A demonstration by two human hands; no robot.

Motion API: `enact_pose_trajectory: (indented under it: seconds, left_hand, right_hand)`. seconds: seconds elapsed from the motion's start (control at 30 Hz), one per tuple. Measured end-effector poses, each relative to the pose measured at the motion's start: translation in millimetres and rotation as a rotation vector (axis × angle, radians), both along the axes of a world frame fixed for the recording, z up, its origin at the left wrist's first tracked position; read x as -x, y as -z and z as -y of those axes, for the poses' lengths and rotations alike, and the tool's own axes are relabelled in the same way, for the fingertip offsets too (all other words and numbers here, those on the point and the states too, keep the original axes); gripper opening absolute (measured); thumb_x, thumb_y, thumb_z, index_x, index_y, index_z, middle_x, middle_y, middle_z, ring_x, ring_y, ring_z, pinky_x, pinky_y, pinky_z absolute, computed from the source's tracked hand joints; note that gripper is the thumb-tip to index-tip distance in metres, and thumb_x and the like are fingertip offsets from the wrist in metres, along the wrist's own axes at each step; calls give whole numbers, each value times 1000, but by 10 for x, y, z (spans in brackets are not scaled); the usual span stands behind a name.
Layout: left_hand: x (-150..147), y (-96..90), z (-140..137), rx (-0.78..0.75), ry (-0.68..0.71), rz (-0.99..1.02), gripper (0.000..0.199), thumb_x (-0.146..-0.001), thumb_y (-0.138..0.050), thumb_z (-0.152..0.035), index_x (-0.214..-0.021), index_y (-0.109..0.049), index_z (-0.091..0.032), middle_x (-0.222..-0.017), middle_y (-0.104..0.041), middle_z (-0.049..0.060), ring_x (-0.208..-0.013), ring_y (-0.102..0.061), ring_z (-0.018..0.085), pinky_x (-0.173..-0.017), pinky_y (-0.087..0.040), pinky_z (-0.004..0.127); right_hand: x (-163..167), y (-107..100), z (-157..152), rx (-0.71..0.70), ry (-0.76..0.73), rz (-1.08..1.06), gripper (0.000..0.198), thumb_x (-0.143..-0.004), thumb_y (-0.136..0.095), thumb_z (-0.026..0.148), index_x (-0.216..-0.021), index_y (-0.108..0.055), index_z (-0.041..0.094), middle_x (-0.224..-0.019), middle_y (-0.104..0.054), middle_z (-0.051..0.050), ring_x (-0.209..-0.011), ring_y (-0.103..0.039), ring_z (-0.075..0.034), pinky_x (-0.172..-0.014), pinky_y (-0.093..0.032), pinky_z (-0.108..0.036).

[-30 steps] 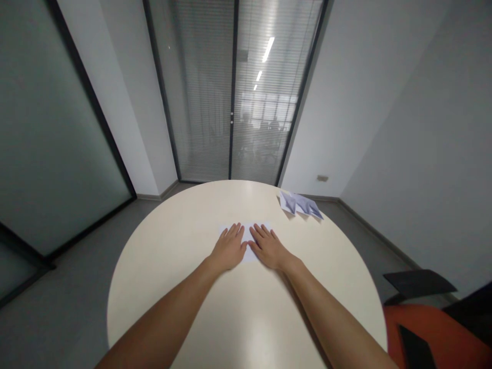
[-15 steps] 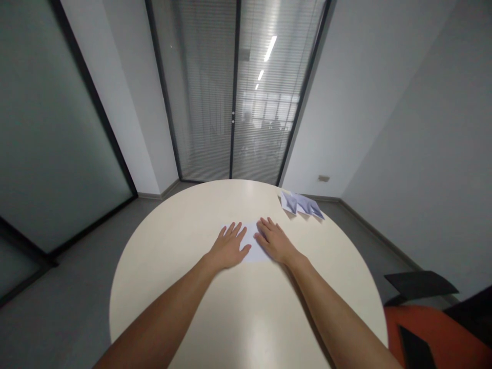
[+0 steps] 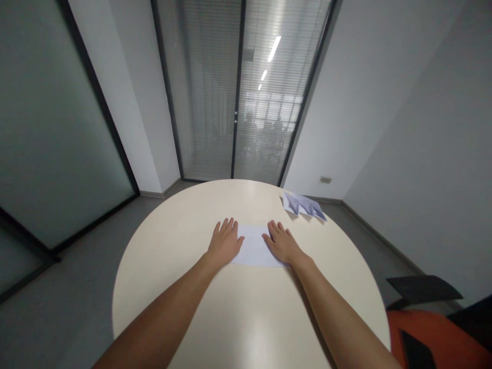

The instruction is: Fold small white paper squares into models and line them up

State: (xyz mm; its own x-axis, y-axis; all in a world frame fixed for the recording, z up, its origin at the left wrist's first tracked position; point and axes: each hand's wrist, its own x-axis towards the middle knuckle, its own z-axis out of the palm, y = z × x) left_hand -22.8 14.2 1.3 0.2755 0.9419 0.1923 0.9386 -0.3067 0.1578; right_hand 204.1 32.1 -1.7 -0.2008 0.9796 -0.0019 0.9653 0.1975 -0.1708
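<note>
A white sheet of paper [image 3: 253,248] lies flat on the round cream table [image 3: 165,246]. My left hand [image 3: 225,241] rests palm down over the sheet's left side, fingers stretched out. Over the right side lies my right hand [image 3: 283,243], also palm down, with its fingers extended and the thumb pointing inward. The middle of the sheet shows between the two hands; its outer parts are covered by them. Neither hand grasps anything.
Several folded white paper pieces [image 3: 304,205] stand in a row near the table's far right edge. An orange chair [image 3: 434,333] with black armrests is at the right, close to the table. Beyond the table is a glass partition with blinds [image 3: 209,102].
My hands have slid apart, the left one leftward and the right one rightward, so more of the sheet shows between them. The view has shifted slightly.
</note>
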Motion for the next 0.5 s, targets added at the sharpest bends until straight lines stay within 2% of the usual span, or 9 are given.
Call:
enact_pose_trajectory:
  seconds: [0.1, 0.17, 0.23, 0.37, 0.5]
  left_hand:
    - [-58, -38, 56, -45, 81, 40, 58, -102, -32, -43, -152, -38, -14, -162, -31, 14, -151, -26, 28, -124, -18, 46]
    - [-111, -31, 103, 27, 144, 60, 63, -102, -30, -51, -154, -35, -15, -163, -29, 13, -151, -26, 29, -123, -22, 45]
    - [-147, -3, 134, 92, 172, 45, 67, -101, -30, -55, -155, -34, -16, -164, -27, 13, -152, -21, 31, -123, -20, 50]
    - [-152, 36, 130, 122, 175, 26, 69, -100, -31, -55, -156, -32, -15, -165, -23, 14, -154, -16, 31, -124, -15, 51]
    - [-146, 36, 104, 115, 167, 33, 67, -99, -35, -50, -157, -30, -16, -165, -23, 12, -154, -17, 30, -125, -14, 49]
  right_hand:
    - [58, 46, 10, -23, 50, 12, 66, -103, -27, 47, -158, -25, 10, -165, -20, -15, -153, -14, -37, -120, -17, -57]
    - [91, 45, 22, -41, 76, 21, 65, -103, -28, 44, -158, -26, 9, -165, -21, -16, -152, -15, -38, -120, -15, -60]
    - [117, 10, 37, -70, 68, 21, 63, -103, -29, 41, -157, -28, 9, -165, -21, -16, -153, -14, -37, -120, -13, -61]
    - [213, -107, 91, -128, -134, -75, 61, -104, -26, 39, -158, -26, 11, -166, -18, -11, -155, -9, -29, -123, -11, -54]
    - [364, -161, 175, -43, -278, -193, 65, -105, -17, 49, -160, -23, 14, -166, -21, -9, -154, -14, -25, -123, -17, -48]
